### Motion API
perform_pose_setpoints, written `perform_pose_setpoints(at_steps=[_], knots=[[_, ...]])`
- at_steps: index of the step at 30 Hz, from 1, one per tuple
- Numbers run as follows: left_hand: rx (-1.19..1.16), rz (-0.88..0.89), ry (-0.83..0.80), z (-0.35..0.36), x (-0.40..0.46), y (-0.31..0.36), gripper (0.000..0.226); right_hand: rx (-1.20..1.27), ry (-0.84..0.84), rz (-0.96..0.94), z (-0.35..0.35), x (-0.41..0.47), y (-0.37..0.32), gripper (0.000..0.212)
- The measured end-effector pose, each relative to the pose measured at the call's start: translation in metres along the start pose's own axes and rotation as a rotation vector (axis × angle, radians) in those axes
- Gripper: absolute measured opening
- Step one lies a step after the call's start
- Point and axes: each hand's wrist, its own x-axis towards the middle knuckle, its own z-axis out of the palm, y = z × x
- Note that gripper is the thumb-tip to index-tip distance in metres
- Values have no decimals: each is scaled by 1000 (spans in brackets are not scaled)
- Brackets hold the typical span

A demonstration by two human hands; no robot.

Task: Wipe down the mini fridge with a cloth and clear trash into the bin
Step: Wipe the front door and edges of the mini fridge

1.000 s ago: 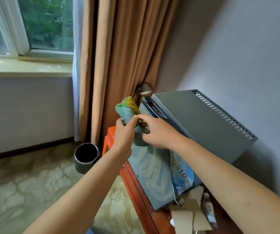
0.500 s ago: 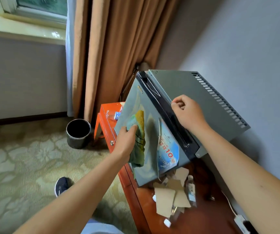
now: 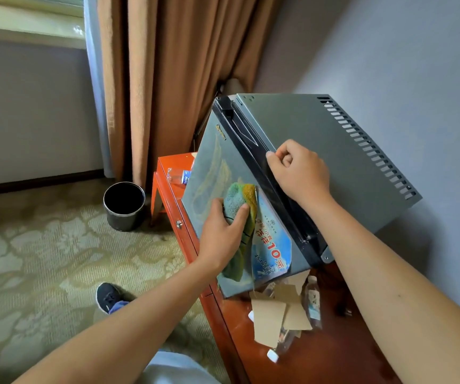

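Two bare hands are working at a grey mini fridge (image 3: pixel 320 151) that is sitting on a reddish-brown table (image 3: pixel 320 353) against the wall. The left hand (image 3: pixel 220 236) is pressing a green, yellow and orange cloth (image 3: pixel 237 200) flat against the fridge door, its thumb and fingers curling over the cloth's upper part while the rest is hanging down below the palm. The cloth is lying just beside a blue sticker (image 3: pixel 271 245) with red characters, at about 3 o'clock from it. The right hand (image 3: pixel 298 173) is resting at the black strip along the door's top edge, its fingers curled into a loose fist; whether it is gripping the edge cannot be told. At 6 o'clock from the fridge, torn pieces of cardboard (image 3: pixel 269 321) and a clear plastic bottle (image 3: pixel 313 303) are lying on the table. Another small bottle (image 3: pixel 179 174) is lying on the table's far end, at 9 o'clock from the fridge. A black round bin (image 3: pixel 125 206) is standing on the patterned carpet (image 3: pixel 43 259) near the brown curtain (image 3: pixel 173 65), at about 9 o'clock from the table.
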Motion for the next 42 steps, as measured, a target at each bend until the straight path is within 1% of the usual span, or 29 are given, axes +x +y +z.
perform_pose_setpoints(at_steps=[4, 6, 8, 10, 16, 20, 22, 26, 28, 30, 32, 34, 36, 37, 39, 41, 42], knots=[[19, 6, 60, -1, 20, 8, 36, 10, 6, 26, 1, 1, 1, 34], [-3, -33, 74, -8, 39, 12, 39, 14, 6, 39, 2, 1, 1, 34], [-23, -97, 57, -16, 55, 16, 46, 16, -1, 41, 2, 1, 1, 34], [-41, -121, 46, -20, 60, 18, 48, 18, -4, 36, 2, 1, 0, 33], [-44, -90, -7, 3, 9, 9, 41, 12, -7, 19, 1, 0, -1, 32], [12, 1, 41, -4, 25, 23, 39, 15, 7, 15, 3, 0, 1, 32], [27, 10, 69, -11, 42, 28, 39, 18, 10, 21, 4, 1, 1, 32], [-38, -170, 45, -21, 63, 26, 47, 14, 15, 17, 4, 0, 1, 32], [-39, -184, 12, -19, 53, 22, 46, 8, 14, 10, 4, 1, 0, 32], [-41, -141, -26, -14, 34, 18, 40, 6, 10, 14, 4, 1, 1, 32], [-16, -52, -36, -10, 22, 20, 35, 4, 13, 18, 5, 2, 2, 32], [17, 47, 6, -12, 28, 29, 34, -1, 15, 15, 6, 2, 2, 33], [48, 93, 43, -19, 44, 37, 34, -5, 16, 20, 6, 2, 2, 33], [42, 77, 44, -22, 52, 39, 33, -7, 18, 21, 6, 1, 2, 33], [13, -26, 34, -26, 65, 36, 38, -11, 21, 18, 5, 1, 1, 33], [37, -113, 13, -29, 63, 28, 40, -19, 22, 7, 5, 0, 0, 33], [68, -123, -1, -30, 58, 25, 39, -23, 22, 2, 5, 0, 0, 34]])
